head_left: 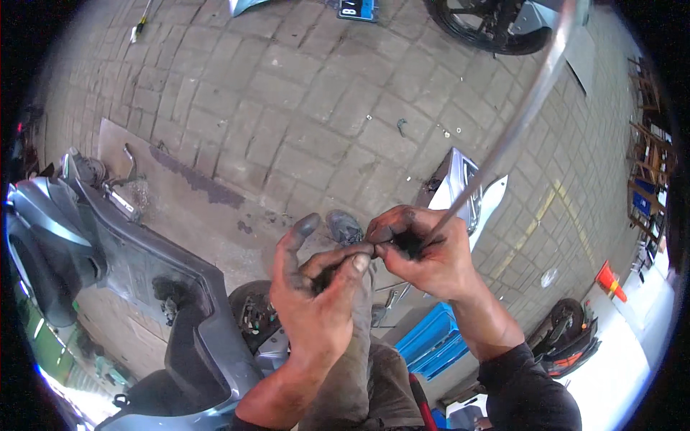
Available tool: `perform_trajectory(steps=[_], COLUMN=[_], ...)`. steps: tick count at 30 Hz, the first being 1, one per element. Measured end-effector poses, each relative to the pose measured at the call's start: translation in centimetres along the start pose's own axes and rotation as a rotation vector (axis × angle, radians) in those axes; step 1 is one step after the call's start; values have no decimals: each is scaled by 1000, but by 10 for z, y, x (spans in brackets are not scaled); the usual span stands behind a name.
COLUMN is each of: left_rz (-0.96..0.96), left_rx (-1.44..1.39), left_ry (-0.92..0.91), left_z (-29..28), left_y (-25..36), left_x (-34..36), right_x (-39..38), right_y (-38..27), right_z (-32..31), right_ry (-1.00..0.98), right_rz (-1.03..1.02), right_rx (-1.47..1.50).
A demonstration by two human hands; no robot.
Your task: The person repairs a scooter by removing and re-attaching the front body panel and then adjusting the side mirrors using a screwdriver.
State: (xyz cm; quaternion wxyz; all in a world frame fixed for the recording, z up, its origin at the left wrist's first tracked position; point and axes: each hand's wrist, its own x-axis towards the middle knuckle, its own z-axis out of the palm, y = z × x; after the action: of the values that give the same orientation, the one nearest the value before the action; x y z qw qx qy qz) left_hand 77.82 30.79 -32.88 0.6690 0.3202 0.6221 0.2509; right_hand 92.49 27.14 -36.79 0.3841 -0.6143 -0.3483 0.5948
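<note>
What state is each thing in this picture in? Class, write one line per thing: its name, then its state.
Left hand: greasy, fingers curled round a small dark part.
Right hand: greasy, pinching the end of the metal rod.
Metal rod: long, held slanting up and away.
Grey scooter: panels off, inner parts exposed.
Silver body panel: detached, lying on the paving.
Blue crate: on the ground.

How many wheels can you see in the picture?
3. One wheel is at the top edge, one wheel is beside the grey scooter under the left hand, and one wheel is at lower right. More may be hidden.
</note>
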Motion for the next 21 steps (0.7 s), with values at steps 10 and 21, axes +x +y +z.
perform_trajectory(steps=[10, 21], left_rz=[-86, -227], left_rx=[-237, -517], left_ry=[93, 231], left_z=[-32, -69], left_y=[-3, 27], left_x=[12, 49], right_x=[31, 128], right_y=[-18, 35], right_z=[30, 10], right_ry=[-127, 209], right_rz=[-429, 225], right_rx=[-609, -286])
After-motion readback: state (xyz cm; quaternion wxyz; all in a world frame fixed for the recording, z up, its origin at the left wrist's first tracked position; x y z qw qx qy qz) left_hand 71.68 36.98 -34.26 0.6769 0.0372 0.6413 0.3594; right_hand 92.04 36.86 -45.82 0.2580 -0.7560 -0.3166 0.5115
